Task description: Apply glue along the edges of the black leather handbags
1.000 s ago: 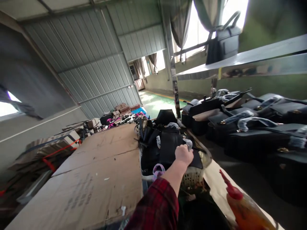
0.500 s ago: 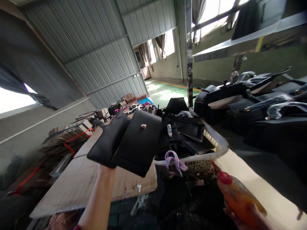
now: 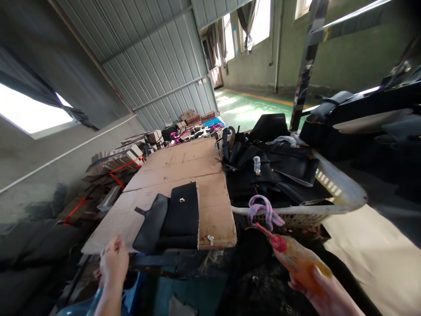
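Observation:
A black bag piece with a small metal clasp (image 3: 180, 216) lies flat on the cardboard sheet (image 3: 210, 158), near its front edge. Left of it, my left hand (image 3: 113, 263) is off the bag, its fingers curled together at the cardboard's near left corner; what they hold, if anything, is too small to name. My right hand (image 3: 317, 285) grips an orange glue bottle (image 3: 297, 259) with a red collar and a thin nozzle pointing up and left. The nozzle tip is just below a pink and blue twisted loop (image 3: 263, 210) on the basket's rim.
A white plastic basket (image 3: 348, 188) full of black bags (image 3: 279, 162) stands right of the cardboard. Bundled board stacks (image 3: 115, 160) lie at the left. A metal post (image 3: 304, 74) rises behind the basket. More dark bags (image 3: 362, 127) sit at the right.
The black bag piece, held up by my left hand before, now lies on the cardboard. My left hand has let go and moved left and down. The view has shifted.

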A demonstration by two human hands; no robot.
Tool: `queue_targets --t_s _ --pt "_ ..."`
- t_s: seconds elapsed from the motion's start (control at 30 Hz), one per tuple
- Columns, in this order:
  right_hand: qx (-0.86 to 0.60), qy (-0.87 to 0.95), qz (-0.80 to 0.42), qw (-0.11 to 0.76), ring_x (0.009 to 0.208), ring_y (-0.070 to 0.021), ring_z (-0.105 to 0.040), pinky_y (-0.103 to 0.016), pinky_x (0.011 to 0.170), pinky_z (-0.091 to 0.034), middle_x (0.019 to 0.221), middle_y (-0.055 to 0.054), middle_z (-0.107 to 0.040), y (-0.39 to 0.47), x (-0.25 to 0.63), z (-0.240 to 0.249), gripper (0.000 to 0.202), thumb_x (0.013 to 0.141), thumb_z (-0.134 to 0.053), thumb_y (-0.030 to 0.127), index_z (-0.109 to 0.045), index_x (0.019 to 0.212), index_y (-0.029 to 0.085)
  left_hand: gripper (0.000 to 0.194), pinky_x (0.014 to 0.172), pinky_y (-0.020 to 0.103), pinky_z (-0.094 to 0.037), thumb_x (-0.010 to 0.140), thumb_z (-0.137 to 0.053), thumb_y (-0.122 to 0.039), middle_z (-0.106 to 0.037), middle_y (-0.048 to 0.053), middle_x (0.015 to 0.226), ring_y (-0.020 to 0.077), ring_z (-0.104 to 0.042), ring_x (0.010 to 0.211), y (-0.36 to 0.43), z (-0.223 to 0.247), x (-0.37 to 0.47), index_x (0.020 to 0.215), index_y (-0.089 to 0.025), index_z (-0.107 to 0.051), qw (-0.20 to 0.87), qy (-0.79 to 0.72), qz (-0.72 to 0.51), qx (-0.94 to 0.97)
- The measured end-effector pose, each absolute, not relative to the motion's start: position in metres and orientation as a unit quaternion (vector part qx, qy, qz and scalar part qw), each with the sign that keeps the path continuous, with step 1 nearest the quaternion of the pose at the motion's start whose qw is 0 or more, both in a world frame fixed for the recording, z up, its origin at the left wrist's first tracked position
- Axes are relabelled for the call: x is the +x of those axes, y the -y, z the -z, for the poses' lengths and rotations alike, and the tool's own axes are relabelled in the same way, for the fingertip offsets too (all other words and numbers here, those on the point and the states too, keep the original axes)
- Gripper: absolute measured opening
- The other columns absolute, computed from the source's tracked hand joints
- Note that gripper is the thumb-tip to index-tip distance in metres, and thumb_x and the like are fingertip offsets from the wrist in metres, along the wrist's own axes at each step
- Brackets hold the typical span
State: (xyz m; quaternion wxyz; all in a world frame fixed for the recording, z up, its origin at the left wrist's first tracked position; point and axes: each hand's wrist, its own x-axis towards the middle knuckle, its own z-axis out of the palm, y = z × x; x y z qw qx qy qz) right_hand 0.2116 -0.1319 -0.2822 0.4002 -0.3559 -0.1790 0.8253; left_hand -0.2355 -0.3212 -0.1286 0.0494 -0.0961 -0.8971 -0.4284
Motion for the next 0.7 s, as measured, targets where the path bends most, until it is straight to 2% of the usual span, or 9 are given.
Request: queue_targets --t_s 0.07,0.17,0.23,0.33,0.4,0.47,0.6,0.7 --pt "-0.371 0.172 -0.826 0.388 0.071 -0.0238 -0.07 -0.033 0.06 -0.061 0.104 -0.011 -0.075 0.133 0.207 0.283 0.052 0.07 -0.079 0.048 -0.068 0.116 0.027 0.039 0.099 0.052 -0.047 0.076 -0.053 -0.042 -0.071 0.013 0.094 0.034 -0.067 0.099 0.314 0.122 -0.231 0.104 -0.017 -0.064 0.089 0.91 0.367 -0.17" --pt "-0.379 0.176 -0.832 0.365 0.066 -0.024 -0.069 -0.036 0.062 -0.061 0.091 -0.01 -0.075 0.13 0.202 0.282 0.046 0.066 -0.081 0.05 -0.072 0.103 0.024 0.057 0.094 0.043 -0.051 0.069 -0.058 -0.055 -0.069 0.014 0.113 0.0319 -0.067 0.103 0.276 0.133 -0.211 0.112 -0.017 -0.064 -0.023 0.903 0.301 -0.306" --pt "-0.373 0.188 -0.831 0.367 0.064 -0.0233 -0.068 -0.036 0.061 -0.06 0.088 -0.01 -0.075 0.128 0.2 0.279 0.045 0.066 -0.082 0.05 -0.072 0.101 0.023 0.064 0.103 0.045 -0.044 0.063 -0.064 -0.057 -0.063 0.02 0.127 0.036 -0.06 0.118 0.246 0.144 -0.198 0.11 -0.015 -0.064 -0.052 0.903 0.254 -0.344" --pt "-0.364 0.195 -0.818 0.399 0.067 -0.0223 -0.067 -0.033 0.056 -0.058 0.101 -0.011 -0.074 0.129 0.199 0.272 0.05 0.067 -0.081 0.048 -0.07 0.109 0.025 0.074 0.108 0.052 -0.035 0.057 -0.069 -0.061 -0.06 0.03 0.127 0.0445 -0.053 0.125 0.216 0.153 -0.193 0.11 -0.01 -0.063 -0.078 0.918 0.21 -0.329" --pt "-0.366 0.196 -0.811 0.412 0.071 -0.0232 -0.067 -0.032 0.055 -0.057 0.11 -0.011 -0.073 0.131 0.2 0.27 0.053 0.068 -0.08 0.046 -0.068 0.115 0.026 0.08 0.103 0.055 -0.038 0.055 -0.071 -0.063 -0.063 0.032 0.119 0.0478 -0.056 0.119 0.208 0.152 -0.2 0.112 -0.007 -0.061 -0.093 0.924 0.198 -0.314" --pt "-0.377 0.194 -0.807 0.411 0.072 -0.024 -0.067 -0.033 0.056 -0.057 0.107 -0.01 -0.074 0.132 0.203 0.271 0.051 0.07 -0.079 0.046 -0.067 0.115 0.026 0.079 0.098 0.055 -0.042 0.05 -0.076 -0.062 -0.069 0.028 0.105 0.0482 -0.061 0.11 0.205 0.148 -0.209 0.107 -0.009 -0.061 -0.094 0.928 0.194 -0.303" --pt "-0.389 0.171 -0.811 0.402 0.068 -0.0217 -0.066 -0.033 0.06 -0.057 0.094 -0.007 -0.074 0.132 0.205 0.276 0.048 0.07 -0.08 0.043 -0.067 0.112 0.025 0.057 0.096 0.05 -0.047 0.041 -0.087 -0.049 -0.073 0.015 0.086 0.0447 -0.064 0.107 0.204 0.14 -0.212 0.083 -0.019 -0.063 -0.126 0.921 0.27 -0.252" --pt "-0.361 0.17 -0.829 0.392 0.072 -0.0232 -0.068 -0.034 0.06 -0.057 0.101 -0.009 -0.074 0.13 0.201 0.274 0.047 0.071 -0.079 0.043 -0.066 0.113 0.025 0.043 0.09 0.048 -0.052 0.049 -0.088 -0.033 -0.074 0.013 0.083 0.0385 -0.069 0.098 0.205 0.135 -0.201 0.081 -0.016 -0.065 -0.298 0.844 0.408 -0.18"
